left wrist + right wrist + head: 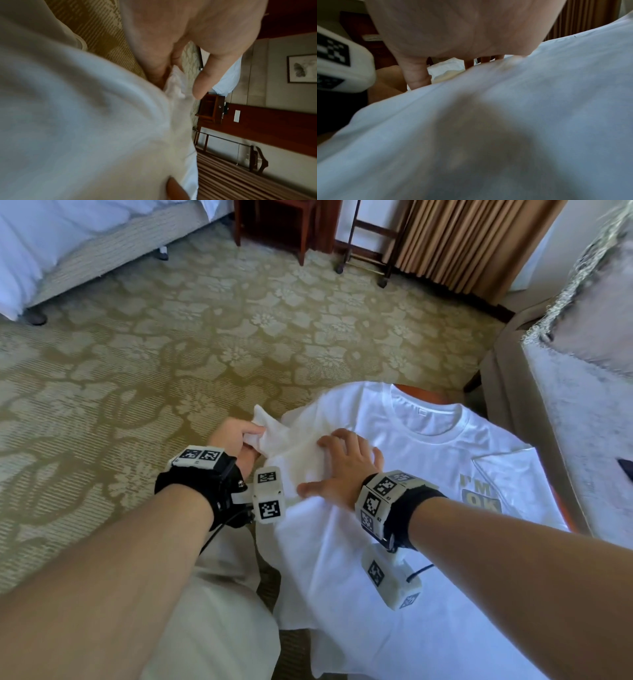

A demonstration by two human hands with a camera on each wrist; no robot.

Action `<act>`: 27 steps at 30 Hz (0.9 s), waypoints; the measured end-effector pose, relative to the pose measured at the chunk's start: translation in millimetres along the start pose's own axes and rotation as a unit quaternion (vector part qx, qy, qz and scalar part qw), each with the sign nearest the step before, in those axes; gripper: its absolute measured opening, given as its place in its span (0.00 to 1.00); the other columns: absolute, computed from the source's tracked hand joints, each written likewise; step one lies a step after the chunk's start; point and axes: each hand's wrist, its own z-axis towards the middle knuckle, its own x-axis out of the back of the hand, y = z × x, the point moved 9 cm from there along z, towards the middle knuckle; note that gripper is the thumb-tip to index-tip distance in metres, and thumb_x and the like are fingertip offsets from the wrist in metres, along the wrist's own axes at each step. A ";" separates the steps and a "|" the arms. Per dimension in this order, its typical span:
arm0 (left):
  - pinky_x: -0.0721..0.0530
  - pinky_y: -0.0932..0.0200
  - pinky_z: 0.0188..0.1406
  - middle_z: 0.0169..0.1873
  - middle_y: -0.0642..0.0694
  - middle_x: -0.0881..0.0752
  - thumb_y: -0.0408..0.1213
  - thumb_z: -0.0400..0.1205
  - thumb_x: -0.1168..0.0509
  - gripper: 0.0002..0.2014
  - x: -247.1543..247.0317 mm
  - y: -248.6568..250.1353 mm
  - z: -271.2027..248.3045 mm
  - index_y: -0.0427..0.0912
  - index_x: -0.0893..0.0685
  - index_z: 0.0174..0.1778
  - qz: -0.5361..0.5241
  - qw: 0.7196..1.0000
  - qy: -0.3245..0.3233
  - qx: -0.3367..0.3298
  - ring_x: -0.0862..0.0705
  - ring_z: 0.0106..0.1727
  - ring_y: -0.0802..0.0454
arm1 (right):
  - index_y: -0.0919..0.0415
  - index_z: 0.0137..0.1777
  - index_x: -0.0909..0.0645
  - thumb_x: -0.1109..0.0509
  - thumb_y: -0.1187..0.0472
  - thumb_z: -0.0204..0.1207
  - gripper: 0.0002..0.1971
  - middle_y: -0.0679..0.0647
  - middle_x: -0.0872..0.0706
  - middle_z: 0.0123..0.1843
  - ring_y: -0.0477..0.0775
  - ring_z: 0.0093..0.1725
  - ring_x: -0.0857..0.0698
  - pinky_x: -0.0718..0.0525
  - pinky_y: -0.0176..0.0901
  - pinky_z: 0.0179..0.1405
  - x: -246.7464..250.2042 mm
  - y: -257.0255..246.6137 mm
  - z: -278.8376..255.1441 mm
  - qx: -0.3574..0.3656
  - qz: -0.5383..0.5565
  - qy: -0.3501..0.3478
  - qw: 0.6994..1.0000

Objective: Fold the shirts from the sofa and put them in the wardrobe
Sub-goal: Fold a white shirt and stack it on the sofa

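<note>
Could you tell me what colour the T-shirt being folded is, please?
White, with a gold and grey print; the T-shirt shows best in the head view.

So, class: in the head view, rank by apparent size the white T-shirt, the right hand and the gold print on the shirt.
1. white T-shirt, by far the largest
2. right hand
3. gold print, partly covered by a folded sleeve

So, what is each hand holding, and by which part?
The left hand grips the white shirt by its sleeve. The right hand holds nothing; it presses flat on the shirt near that shoulder.
</note>
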 end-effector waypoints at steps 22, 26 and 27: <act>0.12 0.37 0.55 0.53 0.36 0.10 0.19 0.71 0.28 0.18 -36.7 49.0 -19.8 0.37 0.13 0.56 0.117 0.987 -0.024 -0.103 0.11 0.55 0.36 | 0.46 0.80 0.35 0.35 0.32 0.73 0.37 0.48 0.41 0.83 0.56 0.83 0.45 0.44 0.61 0.78 26.8 13.4 25.7 -0.085 0.150 0.014 0.985; 0.15 0.59 0.58 0.55 0.39 0.11 0.13 0.71 0.31 0.23 -78.2 62.5 -48.0 0.32 0.14 0.62 0.249 0.938 -0.091 -0.223 0.13 0.56 0.46 | 0.58 0.72 0.24 0.38 0.29 0.71 0.39 0.60 0.23 0.71 0.64 0.71 0.25 0.29 0.58 0.72 42.2 16.6 35.0 -0.130 0.357 0.011 0.925; 0.18 0.68 0.53 0.53 0.42 0.11 0.14 0.71 0.30 0.22 -90.1 63.2 -55.9 0.32 0.14 0.60 0.326 0.901 -0.104 -0.266 0.14 0.54 0.50 | 0.59 0.72 0.24 0.37 0.31 0.72 0.37 0.59 0.20 0.68 0.62 0.68 0.22 0.27 0.57 0.70 44.5 16.5 32.8 -0.148 0.429 0.000 0.891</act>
